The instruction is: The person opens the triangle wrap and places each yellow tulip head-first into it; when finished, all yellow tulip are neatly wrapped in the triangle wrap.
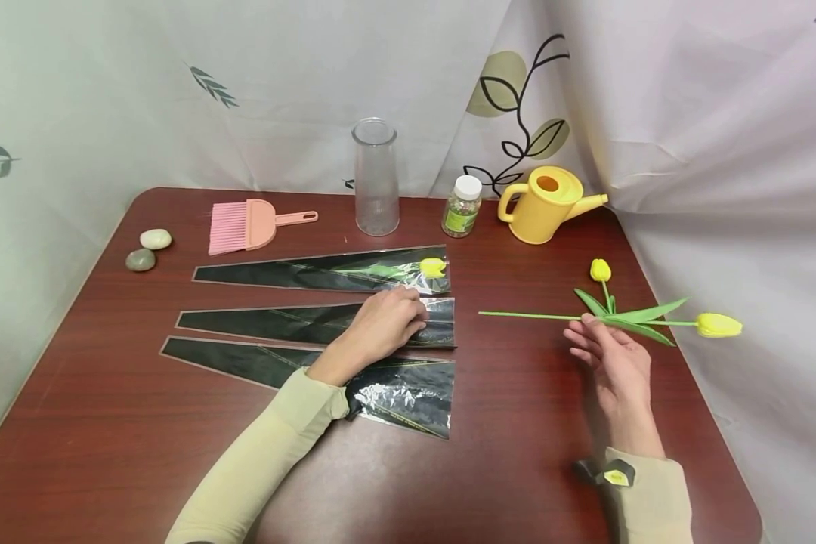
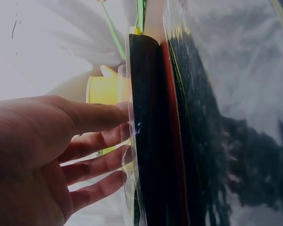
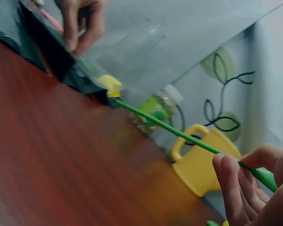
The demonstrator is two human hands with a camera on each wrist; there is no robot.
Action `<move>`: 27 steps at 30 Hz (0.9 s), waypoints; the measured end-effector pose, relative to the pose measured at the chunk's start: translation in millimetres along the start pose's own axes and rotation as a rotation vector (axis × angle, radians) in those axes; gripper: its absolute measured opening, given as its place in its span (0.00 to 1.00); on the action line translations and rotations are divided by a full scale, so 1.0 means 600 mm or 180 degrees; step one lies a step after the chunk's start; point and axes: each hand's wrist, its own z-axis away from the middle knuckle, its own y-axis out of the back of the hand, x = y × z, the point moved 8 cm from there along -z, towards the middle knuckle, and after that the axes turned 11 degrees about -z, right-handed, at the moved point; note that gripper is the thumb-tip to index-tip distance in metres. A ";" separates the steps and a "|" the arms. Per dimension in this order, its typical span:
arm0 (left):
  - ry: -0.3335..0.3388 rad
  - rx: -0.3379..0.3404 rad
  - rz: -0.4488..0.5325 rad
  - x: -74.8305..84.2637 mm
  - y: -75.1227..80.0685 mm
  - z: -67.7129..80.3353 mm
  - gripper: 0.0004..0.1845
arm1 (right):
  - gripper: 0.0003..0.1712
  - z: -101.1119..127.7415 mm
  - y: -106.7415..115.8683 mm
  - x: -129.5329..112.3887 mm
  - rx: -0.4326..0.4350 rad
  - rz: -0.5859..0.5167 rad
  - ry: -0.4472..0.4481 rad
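Three black-and-clear cone flower sleeves lie side by side on the brown table (image 1: 517, 423). The far sleeve (image 1: 326, 272) holds a yellow tulip (image 1: 432, 266). My left hand (image 1: 408, 316) rests on the wide end of the middle sleeve (image 1: 292, 323). In the left wrist view its fingertips (image 2: 125, 155) sit under the clear film edge of that sleeve (image 2: 151, 141). The near sleeve (image 1: 408, 393) lies under my left wrist. My right hand (image 1: 588, 326) pinches the green stem of a yellow tulip (image 1: 718, 325), held just above the table; the stem (image 3: 179, 134) points left.
A second loose yellow tulip (image 1: 600, 270) lies behind the held one. At the back stand a clear vase (image 1: 375, 177), a small bottle (image 1: 461, 206) and a yellow watering can (image 1: 544, 204). A pink brush (image 1: 245, 225) and two stones (image 1: 148, 249) lie at the back left.
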 end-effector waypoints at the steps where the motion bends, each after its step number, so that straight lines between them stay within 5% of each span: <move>1: 0.0007 0.0009 -0.0001 -0.001 0.001 0.000 0.03 | 0.11 0.000 -0.002 0.008 0.0039 0.0044 -0.0015; 13: 0.0020 0.0129 0.0000 -0.002 0.013 -0.001 0.02 | 0.22 0.007 -0.082 0.135 0.0256 0.0787 -0.0413; 21: 0.0036 0.0116 -0.0051 -0.001 0.017 -0.003 0.02 | 0.18 0.026 -0.140 0.201 0.0076 0.0941 -0.1075; 27: 0.0020 0.0058 -0.0096 0.003 0.012 -0.002 0.02 | 0.17 0.046 -0.151 0.211 -0.0218 0.1006 -0.1199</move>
